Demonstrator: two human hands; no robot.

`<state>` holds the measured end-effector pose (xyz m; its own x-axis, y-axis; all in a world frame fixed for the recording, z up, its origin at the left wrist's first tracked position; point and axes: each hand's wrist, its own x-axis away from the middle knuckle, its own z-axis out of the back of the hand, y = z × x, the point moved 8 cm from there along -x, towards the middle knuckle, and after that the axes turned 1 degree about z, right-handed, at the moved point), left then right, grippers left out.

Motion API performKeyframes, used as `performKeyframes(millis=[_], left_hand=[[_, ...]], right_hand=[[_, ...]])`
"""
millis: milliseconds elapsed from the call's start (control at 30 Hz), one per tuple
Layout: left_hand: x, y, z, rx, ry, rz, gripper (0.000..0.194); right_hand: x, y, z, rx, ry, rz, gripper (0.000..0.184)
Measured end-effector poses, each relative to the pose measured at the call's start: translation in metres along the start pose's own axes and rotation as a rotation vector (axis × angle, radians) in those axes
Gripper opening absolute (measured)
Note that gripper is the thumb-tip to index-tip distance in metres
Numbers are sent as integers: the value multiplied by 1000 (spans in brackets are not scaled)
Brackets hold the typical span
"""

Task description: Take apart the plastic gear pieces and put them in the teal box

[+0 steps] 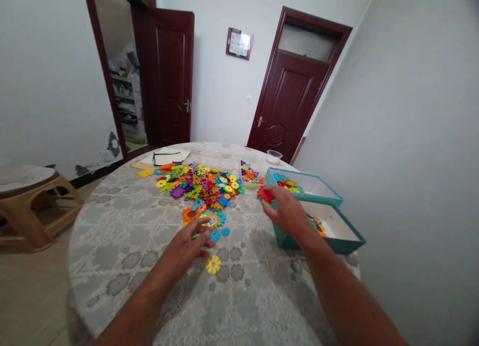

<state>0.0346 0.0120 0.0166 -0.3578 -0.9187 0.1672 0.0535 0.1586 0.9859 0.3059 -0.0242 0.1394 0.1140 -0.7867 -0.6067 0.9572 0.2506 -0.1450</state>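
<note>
My right hand (286, 208) has its thumb and fingers closed on a red gear-shaped plastic piece (265, 193), beside the left ends of two green boxes. My left hand (192, 238) hovers low over the table with curled fingers apart. Near its fingertips is a small white grid-patterned piece (212, 221). A green sliver shows between thumb and index finger; whether it is touched I cannot tell. Blue round pieces (215, 235) lie just right of that hand, and a yellow gear piece (213, 264) lies nearer me. Beyond spreads a mixed heap of coloured gear pieces (204, 183).
The near green box (318, 241) and the far green box (316, 176) both contain coloured pieces. Behind are a clear tray (245, 179) of pieces and a clear bowl (274, 156). Eyeglasses (160, 159) rest on paper at the back left. A stool (41, 211) stands left of the round table.
</note>
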Motion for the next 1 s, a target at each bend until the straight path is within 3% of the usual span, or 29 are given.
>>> performKeyframes(millis=[167,233,300,367,467,600,700,833,1000], left_hand=[[-12,-1,22,-45,104,-42,60],[-14,0,27,-72,125,-74,56],[-16,0,33,-136,152,-106,50],[-18,1,40,-261,196,-146,41],[-19,7,49,-553,302,-261,32],[-18,9,46,-871,363,-396,37],[-17,4,41,-1005,366,-418,41],[-18,-3,32,-1138,301,-417,43],[-16,-3,21,-1241,202,-405,31]], right_hand=[[-28,102,18,400,-59,-309,33],[-28,127,23,520,-46,-412,35],[-25,134,27,581,42,-438,39],[-22,120,22,538,132,-341,40],[-17,67,-8,297,132,-61,34],[-1,-21,-75,-67,-112,183,32],[9,-67,-123,-186,-295,225,39],[10,-89,-162,-189,-444,195,48],[7,-85,-173,-113,-492,146,50]])
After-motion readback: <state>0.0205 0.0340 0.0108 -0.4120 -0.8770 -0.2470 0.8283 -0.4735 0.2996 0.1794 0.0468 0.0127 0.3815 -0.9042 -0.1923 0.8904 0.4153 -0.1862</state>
